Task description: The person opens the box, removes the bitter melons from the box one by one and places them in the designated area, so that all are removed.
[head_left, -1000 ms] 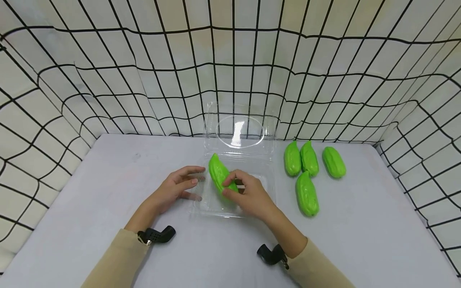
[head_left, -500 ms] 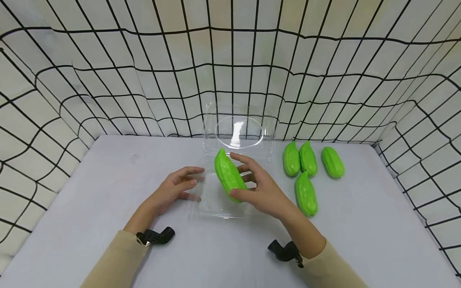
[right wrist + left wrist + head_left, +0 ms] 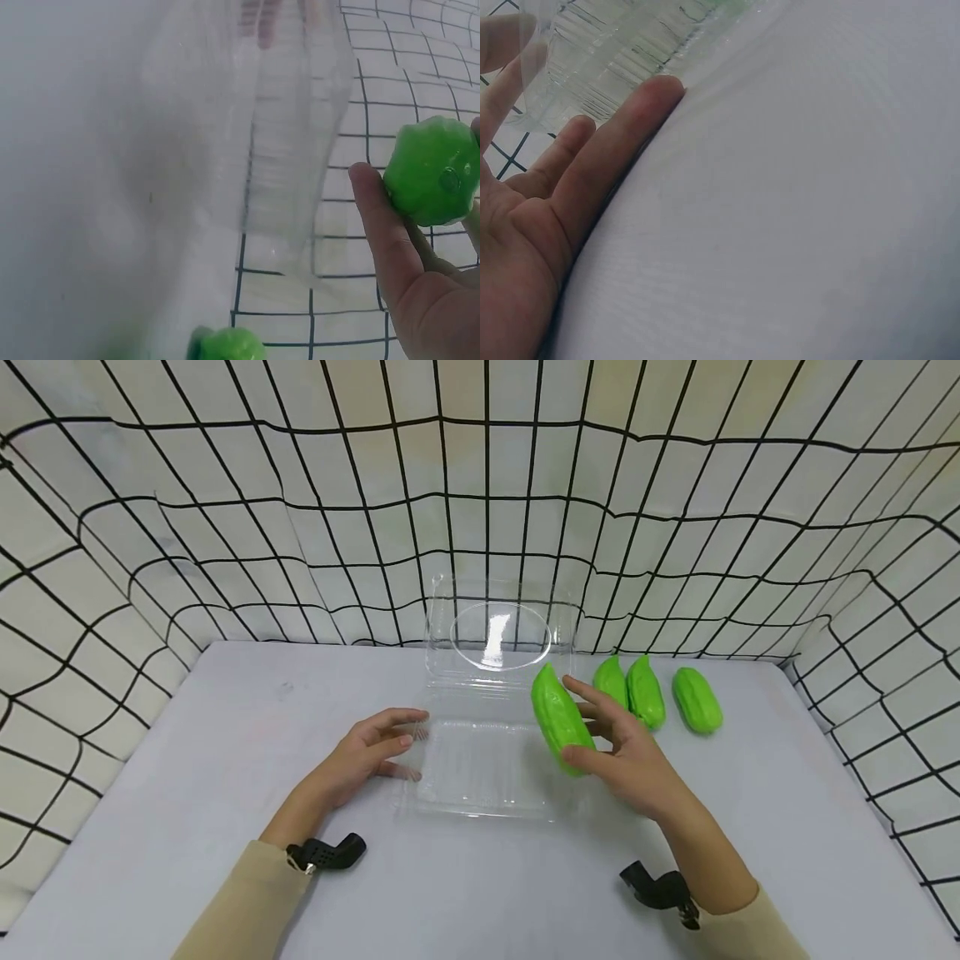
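Observation:
In the head view my right hand holds a bright green, ribbed toy gourd between thumb and fingers. The gourd is raised over the right side of a clear plastic clamshell box, its pointed tip aimed away from me. In the right wrist view the gourd's blunt end faces the camera. The box's hinged lid stands up at the back. My left hand is at the box's left side, fingers and thumb extended; the left wrist view shows two fingers partly behind clear plastic.
More green gourds lie on the white table at the back right. One that lay nearer the front is hidden by my right hand. A black-lined grid netting over white walls surrounds the table's back and sides.
My right hand has lifted the gourd from inside the box and carried it to the right, over the box's right edge. The left hand has stayed in place.

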Motion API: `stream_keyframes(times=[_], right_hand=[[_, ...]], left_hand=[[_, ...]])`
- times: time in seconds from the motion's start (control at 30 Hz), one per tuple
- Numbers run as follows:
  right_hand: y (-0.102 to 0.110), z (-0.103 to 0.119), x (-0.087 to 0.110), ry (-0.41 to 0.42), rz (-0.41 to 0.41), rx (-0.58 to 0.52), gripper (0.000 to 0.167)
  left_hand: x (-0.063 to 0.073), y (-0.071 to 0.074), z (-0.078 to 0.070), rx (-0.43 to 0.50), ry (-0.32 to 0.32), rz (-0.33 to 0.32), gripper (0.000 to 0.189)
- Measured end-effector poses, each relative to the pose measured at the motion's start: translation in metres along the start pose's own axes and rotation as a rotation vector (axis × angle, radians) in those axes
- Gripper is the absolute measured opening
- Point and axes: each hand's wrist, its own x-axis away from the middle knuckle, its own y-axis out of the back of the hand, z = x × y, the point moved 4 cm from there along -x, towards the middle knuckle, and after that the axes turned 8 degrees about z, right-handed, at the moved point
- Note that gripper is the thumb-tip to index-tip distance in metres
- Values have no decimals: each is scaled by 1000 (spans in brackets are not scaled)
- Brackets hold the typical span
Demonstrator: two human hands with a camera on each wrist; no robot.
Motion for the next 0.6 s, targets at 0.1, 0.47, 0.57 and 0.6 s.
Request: stream_keyframes(times=[0.1, 0.47, 0.57, 0.6], right_hand=[[11, -1, 1, -9, -28, 35, 80], [25, -6, 7, -85, -10, 91, 86], [29, -5, 7, -87, -11, 79, 84], [30, -5, 8, -89, -12, 78, 84]], left_hand=[[0, 0, -1, 18, -5, -4, 45], [0, 0, 0, 30, -11, -1, 45], [0, 1, -1, 31, -6, -2, 45], [1, 1, -1, 32, -4, -3, 45]])
